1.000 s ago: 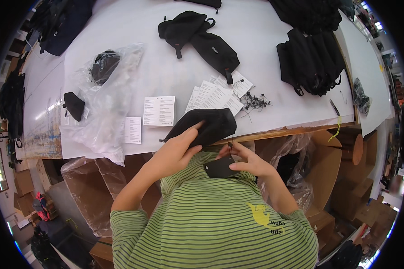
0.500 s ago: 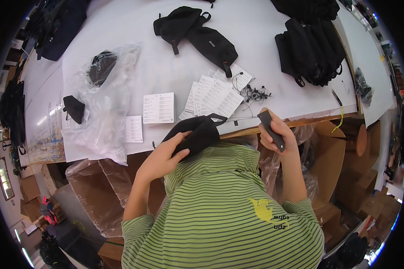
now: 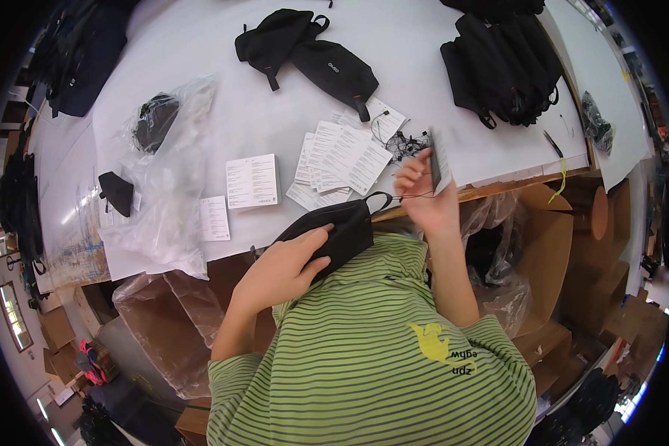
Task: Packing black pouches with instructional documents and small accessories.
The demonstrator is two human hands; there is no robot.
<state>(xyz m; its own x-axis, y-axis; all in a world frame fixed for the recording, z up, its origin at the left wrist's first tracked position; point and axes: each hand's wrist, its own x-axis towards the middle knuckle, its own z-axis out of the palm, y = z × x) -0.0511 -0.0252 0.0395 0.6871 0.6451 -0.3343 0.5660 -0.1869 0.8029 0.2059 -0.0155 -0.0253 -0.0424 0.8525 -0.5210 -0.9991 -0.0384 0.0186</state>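
My left hand (image 3: pixel 286 271) grips a small black fabric pouch (image 3: pixel 342 236) at the table's front edge, fingers over its top. A thin loop stands up at the pouch's right end. My right hand (image 3: pixel 427 195) holds a hang tag (image 3: pixel 439 165) upright, its printed pale side partly turned into view. A thin dark cord runs between this hand and the pouch's loop; how it is fastened is too small to tell. Just beyond lie a fan of white printed tags (image 3: pixel 342 160) and a tangle of black tag cords (image 3: pixel 407 146). A neat tag stack (image 3: pixel 253 182) sits left of the fan.
Two black pouches (image 3: pixel 334 70) lie farther back, with a pile of black pouches (image 3: pixel 502 70) at the right. Clear plastic bags (image 3: pixel 163 201) with black items cover the left. A cutter-like tool (image 3: pixel 554 145) lies near the right edge. Open cardboard boxes (image 3: pixel 546 260) stand below the table.
My right hand has moved left and forward, turning the tag from its dark face toward its printed side. The left hand keeps hold of the pouch. The whole view has shifted slightly.
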